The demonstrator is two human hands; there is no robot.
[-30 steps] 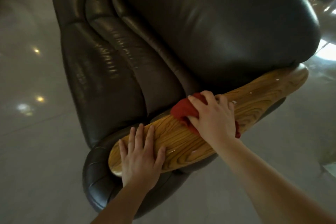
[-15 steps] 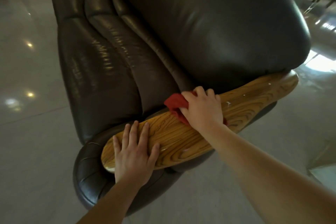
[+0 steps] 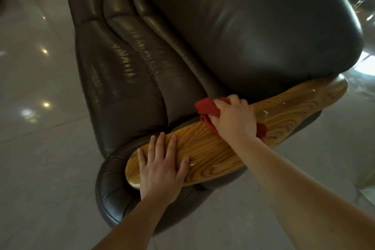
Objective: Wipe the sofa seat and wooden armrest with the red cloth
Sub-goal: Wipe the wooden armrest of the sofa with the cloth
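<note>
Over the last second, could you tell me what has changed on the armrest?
Very little. The right hand stays pressed on the red cloth at about the same mid-armrest spot; any wiping movement is too slight to tell. The left hand stays flat on the wooden armrest near its closer end.

Left hand (image 3: 160, 165) lies flat, palm down, fingers spread and extended forward, forearm reaching in from bottom centre, while right hand (image 3: 233, 119) is curled in a closed grip, arm stretched out from lower right.
</note>
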